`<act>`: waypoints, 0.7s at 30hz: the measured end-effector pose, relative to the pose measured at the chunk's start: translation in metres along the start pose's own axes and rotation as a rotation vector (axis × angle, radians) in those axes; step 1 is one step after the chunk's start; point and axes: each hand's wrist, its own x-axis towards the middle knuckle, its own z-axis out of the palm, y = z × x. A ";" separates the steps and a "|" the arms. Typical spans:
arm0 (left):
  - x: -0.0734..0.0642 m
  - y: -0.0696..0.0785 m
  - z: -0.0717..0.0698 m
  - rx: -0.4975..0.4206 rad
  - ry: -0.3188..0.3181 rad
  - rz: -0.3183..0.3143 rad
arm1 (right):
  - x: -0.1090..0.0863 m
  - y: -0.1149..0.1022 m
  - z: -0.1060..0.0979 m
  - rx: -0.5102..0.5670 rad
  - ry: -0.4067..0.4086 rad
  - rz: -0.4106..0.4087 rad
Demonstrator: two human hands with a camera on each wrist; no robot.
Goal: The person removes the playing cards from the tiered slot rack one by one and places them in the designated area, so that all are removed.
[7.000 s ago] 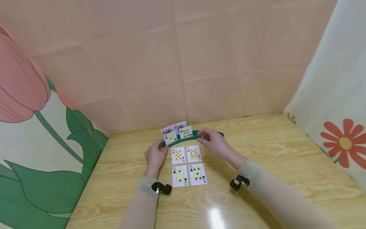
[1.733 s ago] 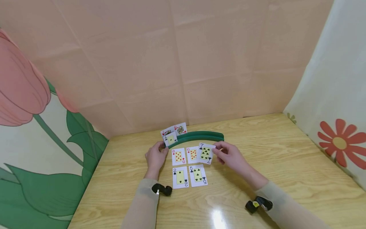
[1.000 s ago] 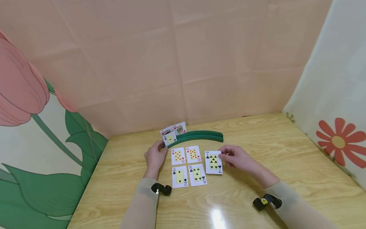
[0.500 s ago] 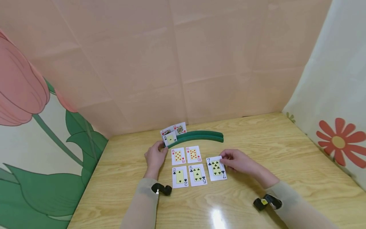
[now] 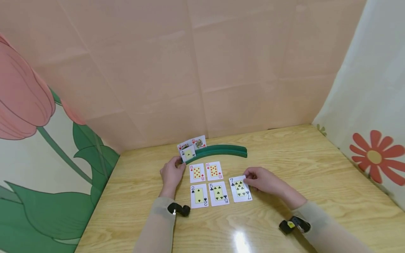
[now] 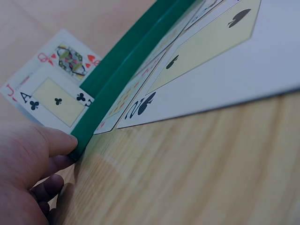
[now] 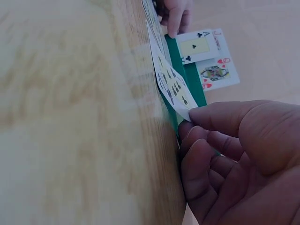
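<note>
My right hand (image 5: 262,181) pinches the seven of clubs (image 5: 240,189) by its upper right corner. In the right wrist view that corner of the seven (image 7: 173,86) is raised off the table between thumb and finger. My left hand (image 5: 172,174) grips the left end of a curved green card holder (image 5: 221,150), thumb on the near side in the left wrist view. The ace of clubs (image 5: 188,154) stands in the holder's front slot. Behind it stand the jack of hearts (image 5: 182,145) and the queen of hearts (image 5: 199,142), partly covered.
Face up before the holder lie the eight of diamonds (image 5: 197,173) and ten of diamonds (image 5: 214,171). Nearer me are the two of spades (image 5: 199,196) and five of clubs (image 5: 218,193). A pink cloth (image 5: 202,70) hangs behind the wooden table (image 5: 284,151).
The seven of clubs has come out of the holder and down to the right of the five, held by my right hand. My left hand has stayed at the holder's end.
</note>
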 end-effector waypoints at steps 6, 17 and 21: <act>-0.001 0.001 -0.001 -0.001 -0.002 -0.003 | 0.001 0.000 0.002 -0.038 0.022 0.016; -0.001 0.001 -0.001 0.004 -0.003 -0.003 | 0.001 0.000 0.005 -0.110 0.045 0.025; -0.001 0.001 0.000 0.002 -0.002 -0.009 | 0.001 0.000 0.005 -0.124 0.052 0.026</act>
